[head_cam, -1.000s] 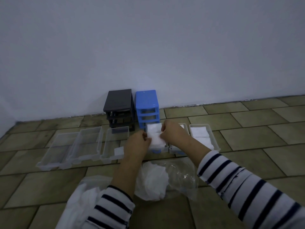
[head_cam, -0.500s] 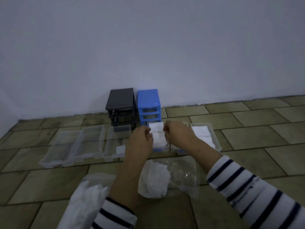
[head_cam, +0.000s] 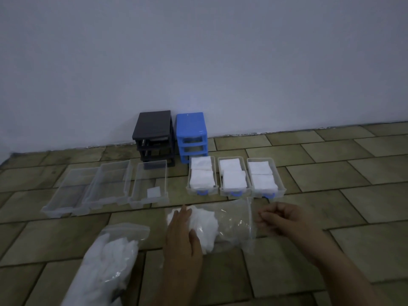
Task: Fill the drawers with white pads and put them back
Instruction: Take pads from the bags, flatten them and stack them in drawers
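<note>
Both hands have left the filled drawer (head_cam: 202, 176); left hand (head_cam: 182, 234) rests flat on the pad bag (head_cam: 212, 226), right hand (head_cam: 280, 217) at three o'clock, loosely curled, empty.

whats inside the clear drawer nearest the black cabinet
One small white pad lies near the front of that clear drawer; the rest of its floor shows bare. Nothing covers it.

Pale wall (head_cam: 198, 51), seemingly olive floor tiles (head_cam: 331, 173), dim

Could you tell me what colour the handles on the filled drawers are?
Blue, seen in the head view on each filled drawer's handle.
</note>
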